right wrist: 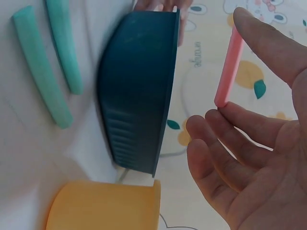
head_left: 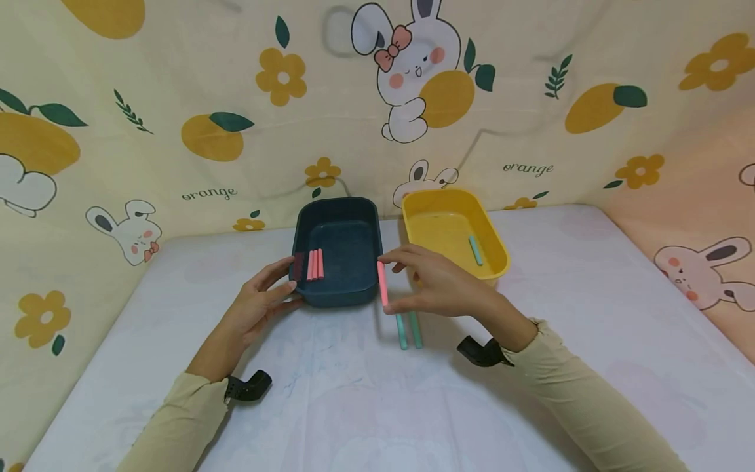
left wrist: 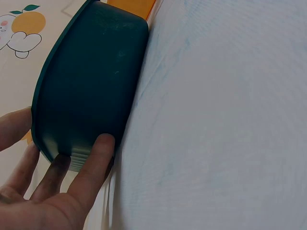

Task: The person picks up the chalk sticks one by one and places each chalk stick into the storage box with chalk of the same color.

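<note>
My right hand [head_left: 436,282] pinches a pink chalk stick [head_left: 383,284] by its ends between thumb and a fingertip. In the right wrist view, the same pink stick [right wrist: 229,69] stands apart from the other fingers, at the right side of the dark blue bin [head_left: 345,298]. The left hand [head_left: 262,298] holds that bin's left end, fingers at the rim and against the outer wall [left wrist: 91,81]. Inside the bin, three pink sticks [head_left: 315,265] lie side by side, with a dark reddish patch to their left.
Right of the blue bin stands a yellow bin [head_left: 436,229] with one short green stick [head_left: 475,250] inside. Two green sticks [head_left: 416,331] lie on the white-covered table [head_left: 377,406] below my right hand. A patterned cloth [head_left: 330,131] hangs behind the bins.
</note>
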Action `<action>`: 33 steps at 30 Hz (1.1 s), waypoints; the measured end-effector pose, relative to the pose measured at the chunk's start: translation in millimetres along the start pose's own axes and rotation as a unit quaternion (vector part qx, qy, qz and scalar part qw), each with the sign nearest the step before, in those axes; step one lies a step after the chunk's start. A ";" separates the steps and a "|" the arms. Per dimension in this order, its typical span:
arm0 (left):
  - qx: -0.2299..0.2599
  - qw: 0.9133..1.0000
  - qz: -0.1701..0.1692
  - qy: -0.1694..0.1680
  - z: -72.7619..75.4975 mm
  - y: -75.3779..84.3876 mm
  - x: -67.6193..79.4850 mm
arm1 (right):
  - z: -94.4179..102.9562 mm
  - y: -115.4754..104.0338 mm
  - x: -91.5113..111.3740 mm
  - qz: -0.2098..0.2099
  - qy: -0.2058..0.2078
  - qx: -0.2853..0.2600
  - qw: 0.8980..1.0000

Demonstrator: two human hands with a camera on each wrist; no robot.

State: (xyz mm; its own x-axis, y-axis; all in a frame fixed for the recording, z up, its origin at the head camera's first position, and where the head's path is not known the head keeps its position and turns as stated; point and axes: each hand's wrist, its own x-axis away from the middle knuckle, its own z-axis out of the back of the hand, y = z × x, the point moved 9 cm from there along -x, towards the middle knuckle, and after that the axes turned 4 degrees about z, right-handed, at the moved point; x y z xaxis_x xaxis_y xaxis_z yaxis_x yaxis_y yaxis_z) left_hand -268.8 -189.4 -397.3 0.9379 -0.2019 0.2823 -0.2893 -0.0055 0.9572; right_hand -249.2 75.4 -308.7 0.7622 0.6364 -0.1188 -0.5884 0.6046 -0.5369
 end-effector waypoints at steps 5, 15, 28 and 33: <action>0.001 1.000 0.001 0.001 0.0 0.0 -0.2 | -3.0 -3.5 -6.2 0.002 -0.005 0.007 1.000; -0.001 1.000 0.003 0.009 2.6 -2.0 -3.5 | -9.7 -8.9 -17.5 0.005 -0.007 -0.009 1.000; -0.008 1.000 -0.001 0.009 4.2 -0.9 -1.3 | -20.7 -10.8 -35.8 -0.008 -0.018 -0.012 1.000; -0.004 1.000 -0.002 0.004 1.2 0.3 -1.1 | -21.9 -13.0 -41.3 0.000 -0.016 -0.017 1.000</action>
State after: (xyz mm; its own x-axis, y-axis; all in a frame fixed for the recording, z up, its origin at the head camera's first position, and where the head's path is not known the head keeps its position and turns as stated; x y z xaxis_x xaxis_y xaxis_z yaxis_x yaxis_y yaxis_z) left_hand -270.1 -190.4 -397.4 0.9406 -0.1937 0.2787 -0.2838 0.0015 0.9589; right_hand -267.1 30.8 -315.1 0.7528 0.6516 -0.0928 -0.5785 0.5879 -0.5654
